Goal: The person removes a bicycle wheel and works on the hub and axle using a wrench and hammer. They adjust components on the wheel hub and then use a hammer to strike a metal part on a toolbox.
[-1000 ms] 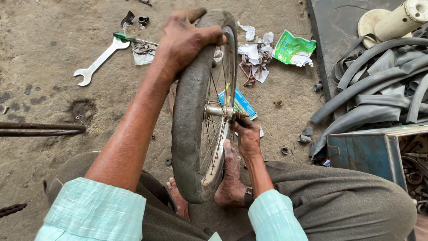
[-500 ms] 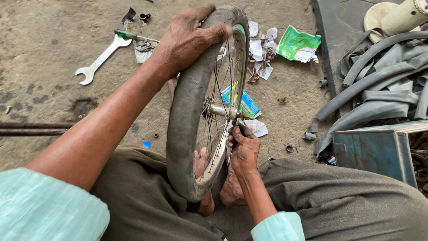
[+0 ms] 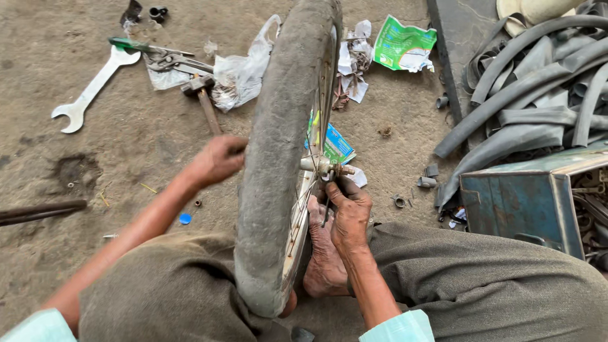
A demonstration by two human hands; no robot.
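A bicycle wheel with a dusty grey tyre stands upright between my knees, its lower edge by my bare foot. My right hand grips the axle and hub on the wheel's right side. My left hand hovers to the left of the tyre, fingers loosely curled, holding nothing; whether it touches the tyre is unclear. A hammer lies on the ground just beyond my left hand.
On the dirt floor lie a large spanner, pliers, a green-handled tool, a plastic bag and paper scraps. Old inner tubes and a blue metal box stand at the right. A rod lies left.
My left hand has let go of the tyre's top and dropped down to its left side. The view has shifted closer. My right hand stays on the axle.
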